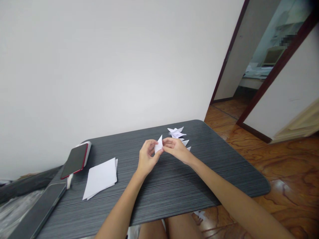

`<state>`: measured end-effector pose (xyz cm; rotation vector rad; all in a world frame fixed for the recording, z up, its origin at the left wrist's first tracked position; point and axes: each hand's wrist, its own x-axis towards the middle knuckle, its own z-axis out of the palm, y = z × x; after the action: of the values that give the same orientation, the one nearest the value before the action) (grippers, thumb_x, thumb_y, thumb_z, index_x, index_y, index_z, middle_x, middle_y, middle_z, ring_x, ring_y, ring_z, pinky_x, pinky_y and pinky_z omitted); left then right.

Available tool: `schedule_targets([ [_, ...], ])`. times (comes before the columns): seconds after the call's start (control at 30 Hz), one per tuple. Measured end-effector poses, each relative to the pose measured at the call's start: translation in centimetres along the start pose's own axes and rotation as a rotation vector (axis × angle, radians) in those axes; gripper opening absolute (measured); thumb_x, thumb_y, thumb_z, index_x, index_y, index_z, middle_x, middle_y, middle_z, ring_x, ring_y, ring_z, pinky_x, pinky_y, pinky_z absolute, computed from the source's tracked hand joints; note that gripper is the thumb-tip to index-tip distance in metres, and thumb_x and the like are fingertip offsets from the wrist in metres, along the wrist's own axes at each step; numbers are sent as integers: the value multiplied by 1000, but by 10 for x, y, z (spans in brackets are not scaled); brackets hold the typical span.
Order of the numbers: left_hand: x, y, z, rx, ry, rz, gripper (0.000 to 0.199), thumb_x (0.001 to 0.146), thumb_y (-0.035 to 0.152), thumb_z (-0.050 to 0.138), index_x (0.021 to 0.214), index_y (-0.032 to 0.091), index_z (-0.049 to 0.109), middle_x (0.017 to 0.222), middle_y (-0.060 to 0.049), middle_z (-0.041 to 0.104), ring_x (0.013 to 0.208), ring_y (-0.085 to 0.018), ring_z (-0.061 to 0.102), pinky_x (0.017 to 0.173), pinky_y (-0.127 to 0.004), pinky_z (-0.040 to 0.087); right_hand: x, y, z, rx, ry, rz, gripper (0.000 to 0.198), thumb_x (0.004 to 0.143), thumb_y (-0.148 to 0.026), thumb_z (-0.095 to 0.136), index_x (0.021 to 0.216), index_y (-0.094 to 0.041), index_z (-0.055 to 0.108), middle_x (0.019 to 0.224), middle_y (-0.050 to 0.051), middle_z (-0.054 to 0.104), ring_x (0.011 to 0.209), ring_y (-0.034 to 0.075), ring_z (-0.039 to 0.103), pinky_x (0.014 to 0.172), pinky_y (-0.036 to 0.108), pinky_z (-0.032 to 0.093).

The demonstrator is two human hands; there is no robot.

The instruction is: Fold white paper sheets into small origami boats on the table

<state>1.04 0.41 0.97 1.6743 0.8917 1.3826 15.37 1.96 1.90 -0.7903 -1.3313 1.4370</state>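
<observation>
A small piece of folded white paper (pixel 158 145) with a pointed tip is held up between my two hands over the middle of the table. My left hand (pixel 147 156) is closed on its left side, thumb in front near the lower edge. From the right, my right hand (pixel 175 149) pinches the same paper between thumb and fingers. Just behind the right hand lie several folded white paper shapes (pixel 176 133) with pointed ends, partly hidden by that hand. A stack of flat white paper sheets (pixel 101 176) rests to the left of my left hand.
The dark grained table (pixel 199 186) stands against a white wall (pixel 112 66). At its left are a red-edged phone or tablet (pixel 74 161), a white plug or cable end (pixel 70 181) and a long dark device (pixel 41 210). A doorway (pixel 249 66) opens at the right.
</observation>
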Motion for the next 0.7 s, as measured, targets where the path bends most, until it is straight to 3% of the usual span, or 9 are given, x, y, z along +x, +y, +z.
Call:
schedule_targets([
  [0.23, 0, 2, 1, -99, -3, -90, 35, 68, 23, 62, 96, 17, 41, 105, -7, 44, 97, -19, 53, 79, -32, 47, -1, 2, 2, -48, -44, -66, 19, 63, -22, 63, 80, -16, 58, 80, 3, 64, 76, 15, 61, 77, 31, 46],
  [0.7, 4, 0, 0, -164, 83, -205, 36, 66, 27, 64, 96, 15, 47, 109, -9, 48, 95, -19, 56, 84, -32, 45, -5, 6, 11, -157, 21, -140, 19, 65, -25, 62, 79, -15, 56, 76, 4, 61, 72, 14, 60, 73, 30, 48],
])
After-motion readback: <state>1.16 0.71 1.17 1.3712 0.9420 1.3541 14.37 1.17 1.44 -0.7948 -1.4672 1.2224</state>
